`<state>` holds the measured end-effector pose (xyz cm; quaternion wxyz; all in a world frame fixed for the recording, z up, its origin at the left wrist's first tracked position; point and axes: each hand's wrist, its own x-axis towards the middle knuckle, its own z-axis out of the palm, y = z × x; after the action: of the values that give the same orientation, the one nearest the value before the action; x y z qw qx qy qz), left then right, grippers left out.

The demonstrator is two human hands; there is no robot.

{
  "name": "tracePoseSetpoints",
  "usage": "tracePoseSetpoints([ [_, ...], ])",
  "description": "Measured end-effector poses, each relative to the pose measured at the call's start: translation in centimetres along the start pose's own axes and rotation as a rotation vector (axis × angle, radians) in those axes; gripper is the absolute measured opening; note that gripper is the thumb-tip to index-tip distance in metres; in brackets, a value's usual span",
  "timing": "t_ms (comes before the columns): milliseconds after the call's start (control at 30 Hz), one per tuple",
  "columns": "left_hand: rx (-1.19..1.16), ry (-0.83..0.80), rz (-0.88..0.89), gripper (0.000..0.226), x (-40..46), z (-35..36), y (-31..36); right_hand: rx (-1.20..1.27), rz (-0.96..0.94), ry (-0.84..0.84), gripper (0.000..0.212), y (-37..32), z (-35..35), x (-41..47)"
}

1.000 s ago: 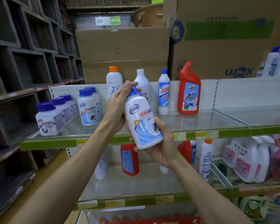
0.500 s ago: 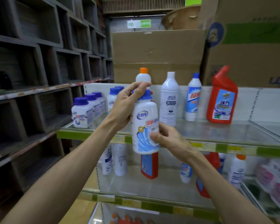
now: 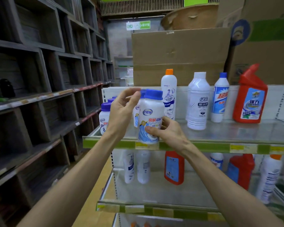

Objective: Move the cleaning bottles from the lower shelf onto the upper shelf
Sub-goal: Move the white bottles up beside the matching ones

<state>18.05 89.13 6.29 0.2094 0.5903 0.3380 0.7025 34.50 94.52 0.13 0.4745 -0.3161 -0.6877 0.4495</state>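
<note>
We hold a white bottle with a blue cap (image 3: 150, 117) upright at the front edge of the upper shelf (image 3: 203, 145), its base level with the green price strip; whether it rests on the glass we cannot tell. Our right hand (image 3: 169, 133) grips its lower body, thumb across the label and fingers curled round the far side. Our left hand (image 3: 123, 112) is just beside the bottle's shoulder and cap, fingers loosely curved and spread, holding nothing; whether the fingertips touch the cap we cannot tell.

Behind our left hand a row of similar blue-capped bottles (image 3: 105, 117) runs back along the left end of the upper shelf. To the right on that shelf stand a white bottle with an orange cap (image 3: 168, 94), a ribbed white bottle (image 3: 197, 102), a slim bottle with a blue cap and blue label (image 3: 220, 97) and a red angled-neck bottle (image 3: 250, 95), all upright and apart from one another.

On the lower shelf (image 3: 154, 208) we see two white bottles (image 3: 136, 166), a red bottle (image 3: 174, 167), a second red bottle (image 3: 239, 171) and an orange-capped white bottle (image 3: 269, 177), their tops hidden by the shelf above.

Cardboard boxes (image 3: 179, 54) stand behind the upper shelf, and dark wooden cubbyholes (image 3: 39, 79) fill the left wall.
</note>
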Motion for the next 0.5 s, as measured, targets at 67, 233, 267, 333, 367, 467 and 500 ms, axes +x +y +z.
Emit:
tracePoseSetpoints([
  [67,-0.015,0.041,-0.011,0.012,-0.5,-1.8,-1.3,-0.061,-0.005,0.048,0.043,0.0,1.1,1.5],
  [233,-0.053,0.06,-0.043,0.014,-2.0,-4.7,-3.4,-0.202,-0.015,0.136,0.06,0.7,2.8,4.2],
  [267,-0.063,0.054,-0.052,0.014,-2.2,-5.0,-3.7,-0.224,-0.003,0.144,0.066,0.9,2.9,4.6],
  [333,-0.079,0.038,-0.071,0.015,-2.5,-5.5,-4.2,-0.253,0.017,0.162,0.073,1.5,3.2,5.2],
  [367,-0.086,0.03,-0.08,0.015,-2.6,-5.7,-4.3,-0.264,0.024,0.167,0.073,1.6,3.4,5.4],
  [467,-0.101,0.003,-0.103,0.016,-3.2,-6.0,-4.7,-0.293,0.044,0.143,0.064,1.7,3.9,5.8],
  [500,-0.102,-0.012,-0.109,0.016,-3.4,-6.1,-4.8,-0.3,0.049,0.131,0.062,1.7,4.0,5.9],
])
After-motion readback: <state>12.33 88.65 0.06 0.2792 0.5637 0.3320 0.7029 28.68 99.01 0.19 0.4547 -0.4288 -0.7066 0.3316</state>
